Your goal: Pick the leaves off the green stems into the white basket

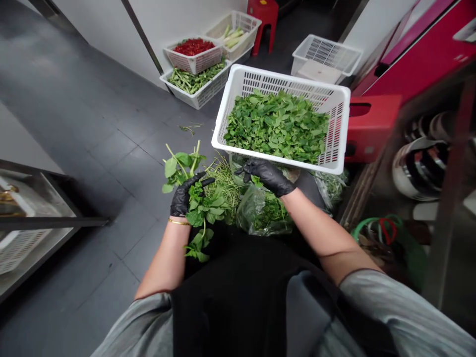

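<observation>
My left hand, in a black glove, is closed around a bunch of leafy green stems. Leaves stick out above the fingers and hang down below the wrist. My right hand, also gloved in black, is in front of the near rim of a white slotted basket. A small green sprig shows at its curled fingers. Loose picked leaves fill much of the basket. Between my hands lies a heap of thin green stems, beside an open clear plastic bag with more greens inside.
Baskets of red chillies, cut green vegetables and pale stalks stand by the wall. A red stool is right of the leaf basket. Shelving with bowls runs along the right. Stray stems lie on the tiled floor.
</observation>
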{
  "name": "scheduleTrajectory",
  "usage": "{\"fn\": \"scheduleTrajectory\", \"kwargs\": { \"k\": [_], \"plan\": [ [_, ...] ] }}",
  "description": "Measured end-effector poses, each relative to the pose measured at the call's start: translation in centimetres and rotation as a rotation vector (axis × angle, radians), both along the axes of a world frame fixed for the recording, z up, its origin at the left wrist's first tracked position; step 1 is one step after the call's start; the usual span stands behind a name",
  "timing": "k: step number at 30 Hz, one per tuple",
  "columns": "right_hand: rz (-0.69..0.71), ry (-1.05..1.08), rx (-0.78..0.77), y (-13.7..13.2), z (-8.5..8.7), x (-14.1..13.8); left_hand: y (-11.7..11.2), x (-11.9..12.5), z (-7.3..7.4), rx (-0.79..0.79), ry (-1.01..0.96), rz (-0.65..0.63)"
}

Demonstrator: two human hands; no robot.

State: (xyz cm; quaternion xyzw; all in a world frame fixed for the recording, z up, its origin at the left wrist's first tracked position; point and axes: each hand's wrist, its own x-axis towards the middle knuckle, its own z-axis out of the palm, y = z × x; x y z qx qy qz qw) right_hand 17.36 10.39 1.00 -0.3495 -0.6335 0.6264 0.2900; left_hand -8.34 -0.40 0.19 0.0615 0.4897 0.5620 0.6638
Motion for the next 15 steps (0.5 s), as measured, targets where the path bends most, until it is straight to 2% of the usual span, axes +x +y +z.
{"fn": "scheduleTrajectory", "kwargs": {
  "k": [2, 5, 7, 10, 12, 15],
  "plan": [
    [0.027, -0.044, -0.009, 0.4, -1.0, -0.9, -0.1, -0.5, 0.4, 0.028, 0.02, -0.007],
    [0.04, -0.009, -0.04, -0.4, -1.2, -3.7, -0.4, -0.3, 0.9, 0.038, 0.001, -0.088],
    [0.052, 0.072, -0.081, -1.1, -0.9, -5.9, -0.8, 0.6, 0.9, 0.03, -0.011, -0.132],
    [0.057, 0.154, -0.09, -1.6, -0.7, -8.1, -1.4, 2.7, 0.7, 0.113, 0.042, -0.077],
    [0.052, 0.138, -0.052, -1.6, -0.8, -8.2, -1.8, 3.9, 0.5, 0.176, 0.054, -0.05],
    [0.115, 0.051, 0.002, -1.9, -0.7, -6.9, -2.3, 4.8, 0.3, 0.2, -0.001, -0.078]
  ]
}}
